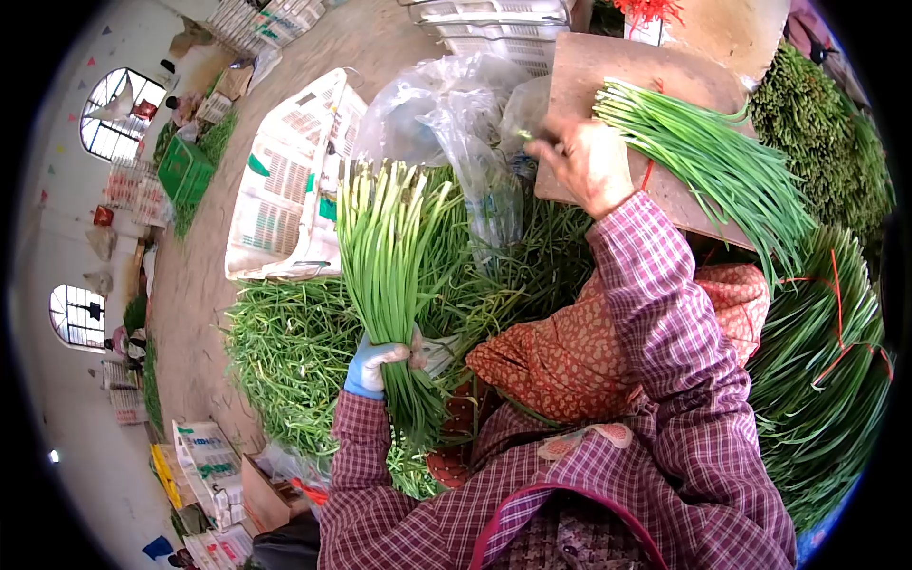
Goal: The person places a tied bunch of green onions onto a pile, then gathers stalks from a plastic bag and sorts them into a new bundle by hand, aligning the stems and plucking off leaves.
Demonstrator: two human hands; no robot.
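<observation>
My left hand (376,366), in a white and blue glove, is wrapped round the lower part of a bunch of garlic chives (388,256). Its pale cut ends point away from me, and the dark leaf tips hang below the glove. Bare and smeared by motion, my right hand (591,163) is over the left edge of a brown board (570,90), beside a clear plastic bag (446,104). A small pale green bit shows by its blurred fingertips; whether they grip it I cannot tell. Another chive bunch (703,157) lies across the board.
Loose chive leaves (285,351) are heaped in front of me. A white plastic crate (290,180) stands tilted beyond them. On my right lie chives tied with red strings (812,380) and a further green pile (807,142). Patterned red cloth (560,361) covers my lap.
</observation>
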